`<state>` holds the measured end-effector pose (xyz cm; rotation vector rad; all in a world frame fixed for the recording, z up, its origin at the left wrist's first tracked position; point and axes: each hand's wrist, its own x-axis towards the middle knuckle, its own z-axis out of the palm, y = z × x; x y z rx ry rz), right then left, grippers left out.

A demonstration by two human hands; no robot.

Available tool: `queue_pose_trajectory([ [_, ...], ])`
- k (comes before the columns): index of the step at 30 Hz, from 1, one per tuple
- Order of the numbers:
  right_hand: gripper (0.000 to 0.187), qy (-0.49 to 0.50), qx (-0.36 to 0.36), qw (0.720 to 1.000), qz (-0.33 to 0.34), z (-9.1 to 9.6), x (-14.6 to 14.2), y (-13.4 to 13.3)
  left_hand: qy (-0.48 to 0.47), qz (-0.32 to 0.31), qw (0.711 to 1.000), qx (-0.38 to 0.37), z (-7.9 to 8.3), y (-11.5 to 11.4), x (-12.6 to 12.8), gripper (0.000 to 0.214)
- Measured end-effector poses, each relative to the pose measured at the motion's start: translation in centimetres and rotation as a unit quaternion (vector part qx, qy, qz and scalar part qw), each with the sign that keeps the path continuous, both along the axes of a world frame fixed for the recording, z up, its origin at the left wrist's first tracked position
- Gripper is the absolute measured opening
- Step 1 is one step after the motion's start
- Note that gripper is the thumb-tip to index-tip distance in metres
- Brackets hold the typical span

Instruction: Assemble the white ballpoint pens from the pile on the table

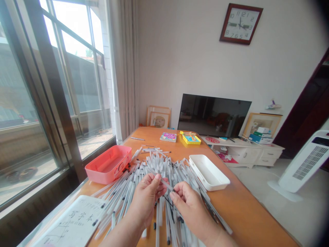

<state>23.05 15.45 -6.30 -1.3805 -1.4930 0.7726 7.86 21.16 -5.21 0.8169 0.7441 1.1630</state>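
My left hand point(149, 193) is closed, thumb over fingers, around a translucent white pen point(167, 185) that slants down to the right. At the pen's lower end, my right hand point(187, 202) pinches it near a small dark part, mostly hidden by the fingertips. Both hands are above a wide, loose pile of similar translucent pens point(125, 185), many with black tips or caps. A small black cap point(154, 225) lies below my hands on the table.
A pink basket point(108, 175) stands left of the pile and a white tray point(218, 182) right of it. A notebook point(74, 219) lies at the near left. A booklet point(168, 137), a yellow box point(192, 140) and a single pen point(137, 139) are farther back on the wooden table point(246, 212).
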Motion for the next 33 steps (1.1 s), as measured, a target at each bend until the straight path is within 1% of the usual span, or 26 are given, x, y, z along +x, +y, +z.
queue_pose_trajectory([
  [2,0.036,-0.008,-0.020,1.000,0.012,0.0,0.1,-0.1,0.000,0.000,1.000,0.002,0.0,0.0,0.0,0.034],
  [4,0.037,-0.032,-0.016,0.999,0.008,-0.1,0.2,-0.1,0.002,0.005,1.000,0.002,-0.1,0.1,0.0,0.036],
  [9,0.022,-0.083,0.029,0.996,-0.027,-0.7,0.4,0.3,0.008,0.029,1.000,0.000,-0.4,0.3,-0.2,0.039],
  [13,0.017,-0.117,0.041,0.992,-0.041,-1.2,0.7,0.6,0.009,0.050,0.999,-0.007,-0.5,0.6,-0.4,0.041],
  [16,0.010,-0.155,0.041,0.985,-0.066,-1.4,1.0,0.6,0.013,0.060,0.998,-0.005,-0.5,0.8,-0.5,0.039],
  [17,0.009,-0.170,0.046,0.981,-0.076,-1.4,1.1,0.6,0.016,0.061,0.998,-0.004,-0.5,0.8,-0.5,0.039],
  [19,0.014,-0.191,0.065,0.975,-0.088,-1.3,1.0,0.4,0.020,0.057,0.998,-0.003,-0.6,0.7,-0.5,0.038],
  [21,0.019,-0.201,0.086,0.973,-0.078,-0.9,0.8,0.3,0.022,0.044,0.999,0.000,-0.6,0.5,-0.3,0.037],
  [23,0.017,-0.209,0.099,0.971,-0.059,-0.6,0.7,0.2,0.022,0.031,0.999,0.002,-0.6,0.4,-0.2,0.036],
  [25,0.017,-0.222,0.106,0.968,-0.057,-0.5,0.6,0.2,0.021,0.031,0.999,0.003,-0.6,0.5,-0.3,0.037],
  [26,0.017,-0.231,0.108,0.965,-0.066,-0.5,0.7,0.2,0.022,0.040,0.999,0.005,-0.5,0.7,-0.4,0.038],
  [28,0.015,-0.254,0.111,0.957,-0.090,-0.7,1.0,0.3,0.023,0.078,0.997,0.014,-0.4,1.3,-1.0,0.039],
  [33,0.014,-0.333,0.099,0.929,-0.129,-1.4,1.7,0.5,0.033,0.215,0.974,0.065,0.2,3.4,-3.4,0.040],
])
